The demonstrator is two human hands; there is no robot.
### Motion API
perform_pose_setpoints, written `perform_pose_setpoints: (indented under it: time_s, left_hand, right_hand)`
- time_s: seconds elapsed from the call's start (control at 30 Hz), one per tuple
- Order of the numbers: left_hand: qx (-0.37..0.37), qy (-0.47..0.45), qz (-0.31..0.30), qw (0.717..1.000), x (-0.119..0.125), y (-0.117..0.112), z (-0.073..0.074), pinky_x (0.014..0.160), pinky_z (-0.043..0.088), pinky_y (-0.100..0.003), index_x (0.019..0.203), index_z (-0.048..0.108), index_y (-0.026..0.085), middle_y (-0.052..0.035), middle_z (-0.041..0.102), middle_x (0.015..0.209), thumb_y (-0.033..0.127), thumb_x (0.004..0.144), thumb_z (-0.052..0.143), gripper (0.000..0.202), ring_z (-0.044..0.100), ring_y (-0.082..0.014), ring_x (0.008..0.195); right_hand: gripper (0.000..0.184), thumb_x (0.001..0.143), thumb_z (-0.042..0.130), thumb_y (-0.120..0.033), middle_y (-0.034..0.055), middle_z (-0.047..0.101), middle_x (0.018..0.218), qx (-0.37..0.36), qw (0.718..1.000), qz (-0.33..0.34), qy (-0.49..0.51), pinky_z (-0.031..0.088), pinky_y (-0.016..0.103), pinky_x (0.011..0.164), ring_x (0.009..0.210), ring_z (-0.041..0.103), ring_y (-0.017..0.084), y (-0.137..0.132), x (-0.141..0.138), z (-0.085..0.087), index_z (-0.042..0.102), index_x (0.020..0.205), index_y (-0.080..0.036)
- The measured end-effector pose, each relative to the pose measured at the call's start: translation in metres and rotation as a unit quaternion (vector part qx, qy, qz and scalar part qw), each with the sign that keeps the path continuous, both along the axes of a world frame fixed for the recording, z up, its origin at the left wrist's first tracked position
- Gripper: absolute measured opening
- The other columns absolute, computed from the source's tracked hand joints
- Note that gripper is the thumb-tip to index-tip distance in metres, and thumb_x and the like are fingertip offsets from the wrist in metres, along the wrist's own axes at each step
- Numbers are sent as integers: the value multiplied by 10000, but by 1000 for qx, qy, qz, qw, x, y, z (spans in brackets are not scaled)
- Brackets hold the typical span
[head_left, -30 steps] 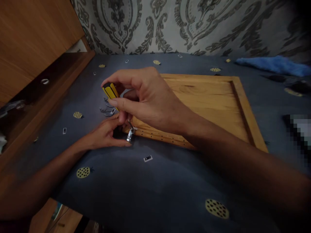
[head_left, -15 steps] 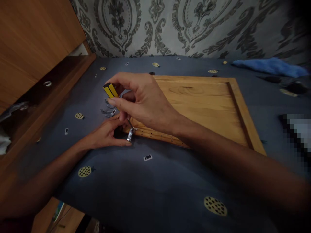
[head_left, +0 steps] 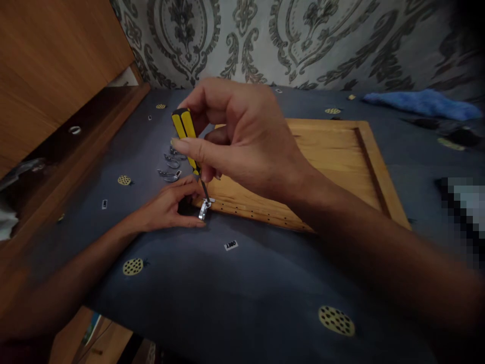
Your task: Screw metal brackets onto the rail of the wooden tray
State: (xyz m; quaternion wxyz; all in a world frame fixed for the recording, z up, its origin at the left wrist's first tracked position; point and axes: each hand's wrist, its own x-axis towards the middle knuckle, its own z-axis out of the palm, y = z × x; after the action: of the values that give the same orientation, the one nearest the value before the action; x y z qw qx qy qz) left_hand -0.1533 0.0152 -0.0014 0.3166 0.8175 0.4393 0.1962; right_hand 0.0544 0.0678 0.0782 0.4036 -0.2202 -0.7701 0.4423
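My right hand grips a yellow and black screwdriver by its handle. The shaft slants down, its tip on a small shiny metal hook at the near left corner of a wooden board with a raised rim. My left hand steadies that corner, thumb against the hook's lower end and fingers bent round behind; part of the fingers' contact is hidden. A row of small dark holes runs along the board's near edge. Just past my left hand lie several similar metal hooks.
A dark blue cloth with a pineapple print covers the table. Behind it hangs a patterned curtain. A wooden cabinet borders the left side. A blue cloth and a blurred-out object lie at the right.
My right hand has risen and shifted right, bringing the screwdriver more upright and showing more of its handle and shaft. My left hand and the hook have hardly moved.
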Motion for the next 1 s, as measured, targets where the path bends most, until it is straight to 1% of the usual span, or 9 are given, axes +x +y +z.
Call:
perform_pose_setpoints:
  time_s: [0.1, 0.2, 0.27, 0.4, 0.53, 0.63, 0.77, 1.0]
  left_hand:
    - [-9, -6, 2, 1000, 0, 0, 0, 825, 477, -326, 986, 651, 196, -26, 592, 942, 596, 844, 769, 441, 542, -210, 887]
    - [-8, -2, 5, 1000, -1, 1, -2, 847, 481, -335, 1008, 658, 199, -23, 596, 930, 598, 841, 773, 447, 548, -210, 888]
    - [2, -3, 7, 1000, -2, 1, -3, 850, 489, -335, 1029, 667, 201, -27, 603, 952, 593, 841, 777, 449, 553, -208, 890]
    - [23, -7, 6, 1000, -2, 0, -4, 824, 501, -325, 1049, 681, 197, -39, 616, 1017, 590, 840, 784, 457, 563, -202, 882]
    - [19, 3, 9, 1000, -1, 0, -4, 840, 510, -333, 1049, 683, 194, -47, 629, 1039, 609, 836, 781, 476, 572, -212, 903]
    - [20, 2, 8, 1000, -1, 0, -4, 863, 519, -347, 1081, 685, 198, -52, 631, 1047, 611, 834, 780, 490, 580, -222, 927]
    - [22, 9, 8, 1000, -1, 0, -5, 856, 517, -345, 1086, 683, 198, -51, 629, 1032, 617, 835, 777, 498, 584, -223, 920]
    - [32, 16, -1, 999, -1, 1, -4, 843, 501, -330, 1069, 686, 185, -46, 609, 1026, 627, 864, 742, 491, 568, -214, 908]
  right_hand:
    - [131, 887, 701, -251, -1, 694, 941, -1, 1000, 8, -7, 579, 245, 601, 841, 707, 164, -2, -2, -4, 571, 898, -237]
    - [160, 905, 696, -222, -2, 648, 933, 4, 1000, 16, -3, 560, 243, 577, 708, 641, 123, -4, -4, -7, 537, 918, -216]
    - [175, 909, 695, -195, -8, 627, 936, 10, 1000, 7, -10, 545, 229, 571, 681, 607, 103, -4, -5, -8, 521, 919, -210]
    - [175, 920, 681, -179, -3, 595, 923, 11, 1000, 8, -4, 541, 221, 612, 752, 609, 114, -4, -6, -10, 508, 912, -203]
    - [165, 909, 684, -175, 4, 615, 951, 7, 1000, -5, -12, 567, 226, 662, 876, 636, 147, -3, -7, -12, 524, 929, -212]
    - [158, 905, 675, -159, 7, 618, 964, 10, 1000, -9, -14, 579, 233, 685, 925, 641, 159, -2, -8, -13, 527, 906, -213]
    - [167, 905, 676, -141, 0, 612, 950, 9, 1000, -10, -11, 580, 238, 711, 918, 641, 152, -3, -8, -14, 524, 893, -210]
    - [178, 920, 689, -153, -1, 593, 938, 24, 1000, 0, -5, 568, 261, 753, 891, 614, 143, 0, -8, -16, 519, 910, -205]
